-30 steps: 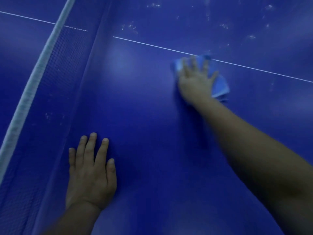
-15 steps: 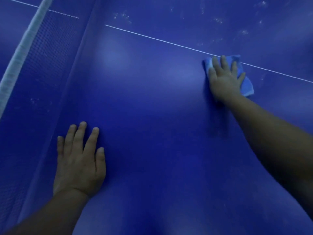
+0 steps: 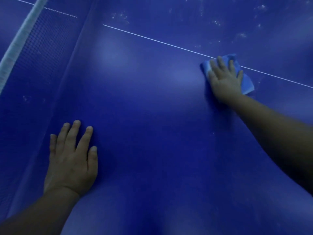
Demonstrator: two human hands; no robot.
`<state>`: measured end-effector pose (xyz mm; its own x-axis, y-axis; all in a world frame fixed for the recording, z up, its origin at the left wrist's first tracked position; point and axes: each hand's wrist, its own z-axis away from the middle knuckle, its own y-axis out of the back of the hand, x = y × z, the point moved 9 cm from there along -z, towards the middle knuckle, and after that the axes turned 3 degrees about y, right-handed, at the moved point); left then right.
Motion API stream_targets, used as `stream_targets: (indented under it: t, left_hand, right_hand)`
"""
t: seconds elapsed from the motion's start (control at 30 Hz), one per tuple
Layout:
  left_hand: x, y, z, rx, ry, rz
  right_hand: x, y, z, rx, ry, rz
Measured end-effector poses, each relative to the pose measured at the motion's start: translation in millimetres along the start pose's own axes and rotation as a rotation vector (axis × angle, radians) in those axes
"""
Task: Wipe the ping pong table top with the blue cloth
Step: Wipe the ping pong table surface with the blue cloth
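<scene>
Head view: left hand [image 3: 72, 158] rests flat at seven o'clock on the ping pong table top [image 3: 152, 133]; right hand [image 3: 224, 80], fingers spread, presses the blue cloth [image 3: 247, 82] at two o'clock on the white centre line [image 3: 152, 39]. Unpinched, it could slip free, leaving the dusty specks [image 3: 215, 22] beyond.
</scene>
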<state>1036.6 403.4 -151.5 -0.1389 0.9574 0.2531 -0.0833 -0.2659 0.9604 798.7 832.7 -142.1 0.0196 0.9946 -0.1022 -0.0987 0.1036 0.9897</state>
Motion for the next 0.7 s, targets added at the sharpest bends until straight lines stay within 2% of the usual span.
stream_targets:
  t: [0.07, 0.17, 0.2, 0.23, 0.27, 0.37, 0.4, 0.43, 0.47, 0.53, 0.63, 0.7]
  left_hand:
    - [0, 0, 0, -0.006, -0.001, 0.001]
    - [0, 0, 0, -0.005, -0.002, -0.008]
    - [0, 0, -1, -0.001, -0.004, -0.006]
    - [0, 1, 0, 0.005, -0.004, -0.003]
    - [0, 2, 0, 0.011, -0.004, 0.0]
    - [0, 3, 1, 0.034, -0.006, 0.014]
    - [0, 3, 1, 0.038, -0.007, 0.013]
    - [0, 2, 1, 0.042, -0.011, 0.013]
    - [0, 2, 1, 0.047, -0.014, 0.014]
    - [-1, 2, 1, 0.052, -0.015, 0.015]
    - [0, 4, 2, 0.07, -0.016, 0.014]
    - [-1, 4, 2, 0.076, -0.018, 0.02]
  right_hand:
    - [-42, -16, 60, -0.005, 0.254, 0.075]
    - [-96, -44, 179, -0.097, 0.826, 0.13]
    - [-91, -43, 181, -0.129, 0.89, 0.143]
    - [-78, -35, 159, -0.121, 0.843, 0.148]
    - [-59, -24, 123, -0.071, 0.683, 0.138]
    - [18, 1, 30, -0.036, 0.038, 0.046]
    - [24, 4, 24, -0.03, -0.07, -0.012]
    - [16, 4, 30, -0.02, -0.084, -0.023]
    - [-3, -1, 44, -0.02, -0.029, -0.001]
    - [-61, -19, 103, -0.017, 0.209, 0.062]
    - [-146, -53, 267, -0.086, 0.761, 0.03]
    - [-156, -61, 330, -0.166, 1.09, 0.066]
